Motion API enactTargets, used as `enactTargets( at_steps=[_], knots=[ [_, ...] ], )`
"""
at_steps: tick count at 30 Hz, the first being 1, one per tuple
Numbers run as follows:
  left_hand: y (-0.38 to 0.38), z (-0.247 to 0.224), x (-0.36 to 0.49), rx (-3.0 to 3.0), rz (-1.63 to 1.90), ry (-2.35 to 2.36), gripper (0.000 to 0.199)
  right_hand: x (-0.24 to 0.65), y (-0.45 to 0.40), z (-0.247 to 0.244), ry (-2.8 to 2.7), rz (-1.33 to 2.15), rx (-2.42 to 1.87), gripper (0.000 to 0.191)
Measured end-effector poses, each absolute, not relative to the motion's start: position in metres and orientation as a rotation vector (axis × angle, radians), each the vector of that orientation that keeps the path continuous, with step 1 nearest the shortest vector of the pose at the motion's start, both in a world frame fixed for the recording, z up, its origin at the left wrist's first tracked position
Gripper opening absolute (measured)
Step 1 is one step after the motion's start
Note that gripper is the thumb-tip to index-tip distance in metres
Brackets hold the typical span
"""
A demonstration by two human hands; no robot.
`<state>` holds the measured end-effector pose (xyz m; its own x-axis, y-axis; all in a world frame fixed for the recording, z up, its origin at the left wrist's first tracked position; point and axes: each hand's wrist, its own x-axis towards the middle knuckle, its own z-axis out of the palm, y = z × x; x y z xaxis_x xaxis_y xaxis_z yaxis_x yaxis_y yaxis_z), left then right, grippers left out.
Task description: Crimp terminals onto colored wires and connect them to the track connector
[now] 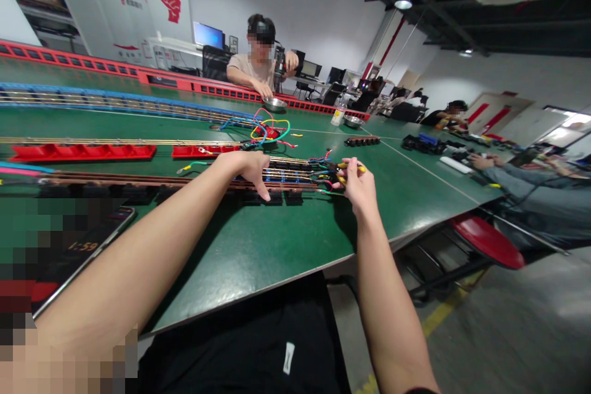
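My left hand [252, 171] lies across a long rail assembly [290, 176] of copper-coloured bars on black holders. Its thumb reaches down the near side and the other fingers go over the top, partly hidden. At the right end of the bars, my right hand [361, 189] is closed around a small yellow-handled tool [342, 166], which looks like pliers. Beside the tool, short wires [327, 166] in several colours stick out of the bar ends. My right fingers cover the tool's tip.
Behind lie red holders [83, 152], a blue rail [115, 100] and looped wires [272, 129]. A phone [87, 252] is at the left, a black strip [362, 141] beyond my right hand. Across the table [258, 258] a co-worker [253, 64] holds a power tool near a metal bowl [274, 104].
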<state>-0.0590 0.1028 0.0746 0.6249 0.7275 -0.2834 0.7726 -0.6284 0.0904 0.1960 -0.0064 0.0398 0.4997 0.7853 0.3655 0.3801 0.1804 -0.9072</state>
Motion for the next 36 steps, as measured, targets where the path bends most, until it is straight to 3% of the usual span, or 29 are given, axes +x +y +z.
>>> enactTargets(
  at_steps=[10,19,36],
  knots=[
    [0.102,0.076,-0.059,2.605,-0.295,1.226,0.117,0.196,0.03,0.044,-1.05,0.347,-1.548,0.059],
    [0.101,0.076,-0.06,2.627,-0.295,1.214,0.116,0.193,0.023,0.049,-0.918,0.694,-1.308,0.056],
    [0.101,0.075,-0.06,2.607,-0.272,1.244,0.112,0.189,0.028,0.04,-1.083,0.456,-1.403,0.057]
  ],
)
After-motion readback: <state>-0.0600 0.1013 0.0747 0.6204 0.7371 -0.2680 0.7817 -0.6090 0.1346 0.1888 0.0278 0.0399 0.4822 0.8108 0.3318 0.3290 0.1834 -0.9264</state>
